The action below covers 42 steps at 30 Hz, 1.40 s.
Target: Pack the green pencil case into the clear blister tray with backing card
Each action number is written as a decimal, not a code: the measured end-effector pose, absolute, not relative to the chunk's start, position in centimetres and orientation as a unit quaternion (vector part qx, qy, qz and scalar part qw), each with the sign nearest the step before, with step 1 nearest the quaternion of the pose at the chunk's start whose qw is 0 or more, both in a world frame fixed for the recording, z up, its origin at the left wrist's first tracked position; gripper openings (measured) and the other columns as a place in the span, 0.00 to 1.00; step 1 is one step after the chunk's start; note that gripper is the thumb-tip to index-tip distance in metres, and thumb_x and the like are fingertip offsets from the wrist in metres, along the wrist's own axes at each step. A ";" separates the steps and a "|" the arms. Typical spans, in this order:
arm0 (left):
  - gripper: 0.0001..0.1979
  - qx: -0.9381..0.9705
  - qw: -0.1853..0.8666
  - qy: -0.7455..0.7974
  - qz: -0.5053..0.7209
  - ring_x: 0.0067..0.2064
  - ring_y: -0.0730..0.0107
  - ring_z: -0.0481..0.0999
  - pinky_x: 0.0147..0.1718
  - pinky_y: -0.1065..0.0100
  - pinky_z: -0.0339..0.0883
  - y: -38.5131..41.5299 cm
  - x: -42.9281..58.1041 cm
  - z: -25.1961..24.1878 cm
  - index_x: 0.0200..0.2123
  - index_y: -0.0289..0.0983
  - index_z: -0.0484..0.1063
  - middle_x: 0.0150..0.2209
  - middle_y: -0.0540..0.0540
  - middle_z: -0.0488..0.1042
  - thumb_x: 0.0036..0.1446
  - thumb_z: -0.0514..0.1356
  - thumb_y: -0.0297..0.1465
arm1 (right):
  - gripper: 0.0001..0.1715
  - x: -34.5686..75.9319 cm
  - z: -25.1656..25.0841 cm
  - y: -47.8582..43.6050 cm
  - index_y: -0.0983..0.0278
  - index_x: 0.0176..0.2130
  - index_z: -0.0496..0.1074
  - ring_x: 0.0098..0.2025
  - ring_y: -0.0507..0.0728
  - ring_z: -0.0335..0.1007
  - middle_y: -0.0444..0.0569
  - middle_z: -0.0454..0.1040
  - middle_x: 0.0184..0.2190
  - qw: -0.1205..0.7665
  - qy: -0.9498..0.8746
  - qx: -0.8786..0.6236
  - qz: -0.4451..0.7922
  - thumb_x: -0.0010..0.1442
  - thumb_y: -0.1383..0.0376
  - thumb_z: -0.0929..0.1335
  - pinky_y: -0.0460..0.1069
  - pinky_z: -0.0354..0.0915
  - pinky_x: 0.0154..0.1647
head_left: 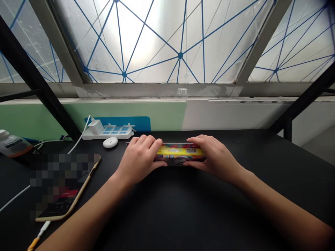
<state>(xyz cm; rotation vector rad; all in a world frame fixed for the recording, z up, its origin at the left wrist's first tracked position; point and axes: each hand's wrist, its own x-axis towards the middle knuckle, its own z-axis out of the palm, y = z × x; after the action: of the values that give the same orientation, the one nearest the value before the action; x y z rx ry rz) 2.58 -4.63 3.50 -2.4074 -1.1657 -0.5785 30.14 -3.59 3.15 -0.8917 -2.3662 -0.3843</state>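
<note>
A colourful flat package (180, 151) with a yellow band and a barcode lies near the back of the black desk. What is inside it I cannot make out. My left hand (142, 153) grips its left part, thumb on the near side and fingers over the far side. At the other end, my right hand (211, 151) holds it the same way, with the thumb low in front and the index finger along the top. Both ends of the package are partly hidden behind the hands.
On the left lies a phone (75, 195) in a pale case, partly blurred out, with a cable plugged in. A power strip (115, 131) with a white charger (95, 126), a small white case (110, 142) and a white bottle (13, 144) stand behind. Black posts (300, 99) flank the desk (183, 216).
</note>
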 end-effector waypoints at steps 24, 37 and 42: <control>0.17 -0.899 0.123 -0.410 -0.089 0.39 0.53 0.80 0.42 0.55 0.68 -5.5 3.7 3.5 0.39 0.36 0.71 0.36 0.41 0.79 0.67 0.54 0.45 | 0.22 27.1 1.3 -5.9 0.67 0.58 0.69 0.56 0.67 0.72 0.58 0.75 0.55 0.146 -0.921 -0.332 -0.145 0.65 0.67 0.64 0.61 0.69 0.55; 0.50 -0.872 -0.023 -0.482 -0.084 0.70 0.38 0.48 0.63 0.36 0.45 -3.6 2.1 0.5 0.71 0.39 0.47 0.71 0.34 0.51 0.55 0.48 0.65 | 0.41 27.8 0.4 -4.8 0.60 0.69 0.55 0.71 0.66 0.46 0.56 0.52 0.70 0.081 -0.941 -0.329 0.018 0.64 0.50 0.67 0.65 0.50 0.69; 0.50 -0.869 -0.044 -0.487 -0.077 0.71 0.40 0.48 0.64 0.38 0.44 -3.6 1.9 0.8 0.71 0.39 0.48 0.71 0.36 0.50 0.55 0.47 0.65 | 0.42 30.0 2.5 -4.6 0.54 0.69 0.54 0.71 0.66 0.47 0.49 0.51 0.70 0.026 -0.932 -0.352 0.084 0.63 0.46 0.67 0.68 0.51 0.68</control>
<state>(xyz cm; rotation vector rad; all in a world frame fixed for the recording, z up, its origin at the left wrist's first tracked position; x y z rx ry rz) 1.94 -3.63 0.77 -2.8092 -1.5747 -0.2473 30.01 -4.64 2.51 -1.0884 -2.8801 0.2600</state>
